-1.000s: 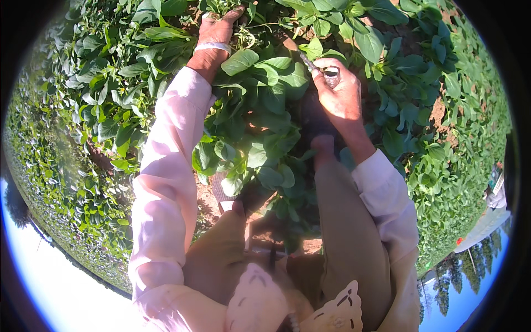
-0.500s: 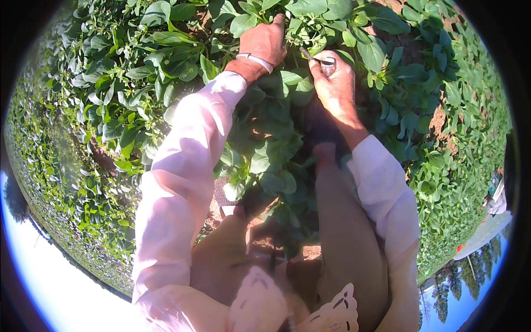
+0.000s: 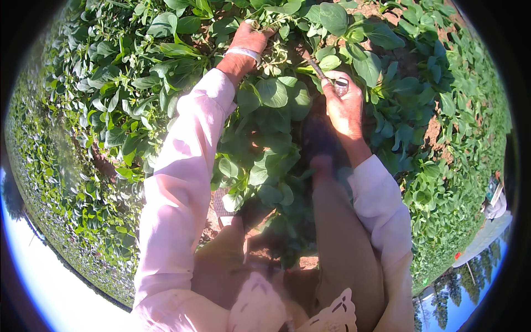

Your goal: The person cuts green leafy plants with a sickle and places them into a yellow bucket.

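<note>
My left hand (image 3: 250,42), with a pale band on its wrist, is closed around the stems of a small-leaved weed (image 3: 275,57) among broad-leaved green plants. The weed's light green sprigs hang out beside the fingers; its root end cannot be made out. To the right, my right hand (image 3: 345,108) grips a slim hand tool with a narrow dark metal shaft (image 3: 315,67). The shaft points up and left toward bare soil between the leaves. Its tip is hard to make out, and the fingers hide most of the handle.
Leafy crop plants (image 3: 274,93) stand between my arms, and dense rows spread to both sides. Brown soil (image 3: 434,130) shows in gaps. My legs (image 3: 348,238) are bent below, with plants between them. Trees (image 3: 473,276) and a pale covered shape (image 3: 487,238) lie at the far right rim.
My left hand has moved left and slightly down, and the weed's sprigs now show in it. The right hand has drawn back down and right, showing more of the tool's shaft.
</note>
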`<action>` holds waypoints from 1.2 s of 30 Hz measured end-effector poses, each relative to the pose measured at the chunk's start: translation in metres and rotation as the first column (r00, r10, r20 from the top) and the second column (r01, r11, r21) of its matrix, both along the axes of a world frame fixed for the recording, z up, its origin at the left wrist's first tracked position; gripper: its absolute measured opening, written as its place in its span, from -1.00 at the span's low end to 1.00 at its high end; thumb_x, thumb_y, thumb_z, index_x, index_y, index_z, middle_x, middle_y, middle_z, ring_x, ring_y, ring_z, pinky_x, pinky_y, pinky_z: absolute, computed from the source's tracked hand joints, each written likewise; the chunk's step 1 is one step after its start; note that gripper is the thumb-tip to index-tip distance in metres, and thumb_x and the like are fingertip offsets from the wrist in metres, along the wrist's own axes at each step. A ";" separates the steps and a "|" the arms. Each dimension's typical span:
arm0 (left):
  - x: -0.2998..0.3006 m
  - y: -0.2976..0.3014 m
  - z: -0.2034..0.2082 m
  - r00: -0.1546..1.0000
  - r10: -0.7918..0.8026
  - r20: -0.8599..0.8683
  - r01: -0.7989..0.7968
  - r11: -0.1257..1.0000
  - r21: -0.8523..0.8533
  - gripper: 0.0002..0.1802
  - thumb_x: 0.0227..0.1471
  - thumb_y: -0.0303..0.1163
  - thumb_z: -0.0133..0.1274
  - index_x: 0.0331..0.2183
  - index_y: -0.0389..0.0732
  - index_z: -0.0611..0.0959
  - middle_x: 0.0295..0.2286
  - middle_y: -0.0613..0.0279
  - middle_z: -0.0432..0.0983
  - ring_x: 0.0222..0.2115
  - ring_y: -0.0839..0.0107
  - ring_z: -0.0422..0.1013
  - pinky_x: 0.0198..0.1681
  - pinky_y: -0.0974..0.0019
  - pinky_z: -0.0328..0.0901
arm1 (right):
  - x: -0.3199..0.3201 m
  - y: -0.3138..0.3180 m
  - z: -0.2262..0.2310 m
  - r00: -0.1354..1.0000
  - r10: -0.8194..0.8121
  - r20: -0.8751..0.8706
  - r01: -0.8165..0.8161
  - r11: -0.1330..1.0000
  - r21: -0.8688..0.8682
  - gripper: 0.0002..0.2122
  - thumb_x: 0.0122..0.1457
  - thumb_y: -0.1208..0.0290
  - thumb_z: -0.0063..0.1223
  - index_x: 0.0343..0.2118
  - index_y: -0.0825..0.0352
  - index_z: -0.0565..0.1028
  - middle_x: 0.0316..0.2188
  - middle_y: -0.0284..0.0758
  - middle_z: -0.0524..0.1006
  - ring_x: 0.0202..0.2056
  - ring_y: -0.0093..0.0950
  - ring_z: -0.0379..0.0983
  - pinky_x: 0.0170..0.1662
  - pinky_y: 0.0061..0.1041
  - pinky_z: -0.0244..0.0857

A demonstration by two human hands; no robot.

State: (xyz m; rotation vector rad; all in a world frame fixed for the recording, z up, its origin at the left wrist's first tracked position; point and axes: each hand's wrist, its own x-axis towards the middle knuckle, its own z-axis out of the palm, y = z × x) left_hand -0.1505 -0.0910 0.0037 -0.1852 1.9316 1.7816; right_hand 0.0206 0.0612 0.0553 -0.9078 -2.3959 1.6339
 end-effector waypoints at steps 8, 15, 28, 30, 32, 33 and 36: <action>0.023 -0.077 0.031 0.922 -0.022 0.386 -0.192 0.841 0.507 -0.91 0.13 -0.44 -0.05 -0.33 -0.24 0.50 -0.45 0.20 0.48 -0.53 0.37 0.43 -0.44 0.23 0.45 | 0.002 0.004 0.021 0.998 -0.057 -0.014 0.051 0.959 -0.278 -0.90 0.09 0.58 0.08 -0.30 0.39 0.50 -0.60 -0.53 0.43 -0.59 -0.78 0.25 -0.52 -0.72 0.16; 0.055 -0.123 0.006 0.941 0.158 0.300 -0.291 0.832 0.472 -0.74 -0.03 -0.43 0.16 -0.23 -0.26 0.57 -0.36 0.23 0.55 -0.40 0.42 0.48 -0.31 0.33 0.42 | 0.005 -0.005 0.021 0.995 0.068 -0.067 -0.075 0.992 -0.100 -0.88 0.10 0.57 0.08 -0.27 0.32 0.50 -0.63 -0.57 0.37 -0.60 -0.80 0.17 -0.53 -0.74 0.10; 0.063 -0.211 0.142 0.843 0.533 0.072 -0.501 0.727 0.470 -0.76 0.18 -0.23 -0.12 -0.46 -0.14 0.37 -0.51 0.32 0.22 -0.51 0.53 0.14 -0.51 0.51 0.11 | -0.016 -0.073 0.081 0.817 0.560 -0.136 -0.538 0.826 0.169 -0.77 0.06 0.59 0.09 -0.18 0.31 0.44 -0.71 -0.35 0.34 -0.72 -0.58 0.22 -0.60 -0.62 0.13; 0.068 -0.228 0.138 0.904 0.426 0.034 -0.366 0.731 0.576 -0.75 0.17 -0.20 -0.10 -0.46 -0.14 0.37 -0.52 0.32 0.22 -0.52 0.53 0.15 -0.50 0.53 0.11 | -0.023 -0.095 0.077 0.690 0.694 -0.207 -0.656 0.720 0.228 -0.70 -0.02 0.64 0.10 -0.18 0.28 0.42 -0.66 -0.24 0.44 -0.67 -0.36 0.40 -0.60 -0.49 0.23; 0.076 -0.230 0.138 0.891 0.452 0.054 -0.429 0.796 0.427 -0.73 0.02 -0.17 0.05 -0.46 -0.19 0.49 -0.58 0.32 0.30 -0.57 0.51 0.21 -0.49 0.42 0.19 | -0.030 -0.115 0.066 0.589 0.795 -0.144 -0.749 0.604 0.274 -0.67 -0.08 0.63 0.07 -0.20 0.25 0.38 -0.62 -0.24 0.50 -0.58 -0.24 0.48 -0.58 -0.36 0.29; 0.079 -0.229 0.136 0.880 0.472 0.047 -0.450 0.800 0.396 -0.73 0.02 -0.17 0.06 -0.45 -0.19 0.50 -0.59 0.30 0.31 -0.57 0.50 0.22 -0.47 0.41 0.20 | -0.034 -0.121 0.062 0.585 0.803 -0.113 -0.745 0.587 0.317 -0.68 -0.07 0.61 0.07 -0.20 0.24 0.37 -0.62 -0.24 0.50 -0.57 -0.23 0.47 -0.56 -0.34 0.29; 0.081 -0.227 0.132 0.856 0.513 0.065 -0.507 0.809 0.296 -0.72 0.03 -0.17 0.06 -0.42 -0.22 0.55 -0.57 0.26 0.39 -0.52 0.49 0.28 -0.41 0.40 0.22 | -0.045 -0.124 0.058 0.664 0.747 -0.038 -0.675 0.621 0.399 -0.67 -0.05 0.56 0.07 -0.18 0.24 0.35 -0.62 -0.23 0.50 -0.56 -0.19 0.47 -0.53 -0.28 0.31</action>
